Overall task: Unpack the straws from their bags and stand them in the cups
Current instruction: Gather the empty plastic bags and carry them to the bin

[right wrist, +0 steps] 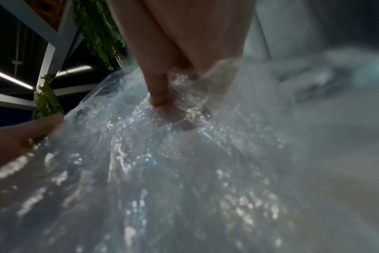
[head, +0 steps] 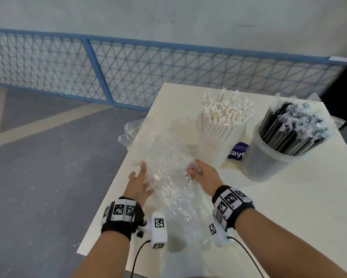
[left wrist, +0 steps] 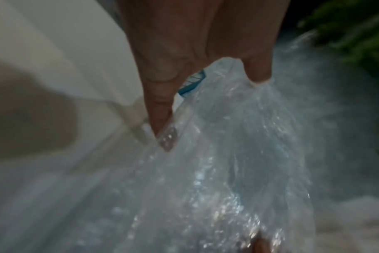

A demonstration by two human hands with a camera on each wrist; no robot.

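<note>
Bag [head: 168,157] lies empty on the counter [head: 289,207]; right hand [head: 202,170] pinches its edge, left hand [head: 138,183] presses flat-fingered. White straws [head: 226,115] and black straws [head: 293,129] stand cupped. Gather the film inward, clear of the cups.

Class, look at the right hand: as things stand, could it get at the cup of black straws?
Probably not at once. The right hand grips the clear bag, so it must let go first. Otherwise the table between it and the cup of black straws looks bare.

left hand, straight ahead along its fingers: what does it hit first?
The left hand already touches the clear plastic bag. Further along its fingers only more crumpled bag shows, then probably the table edge; depth is unclear.
</note>
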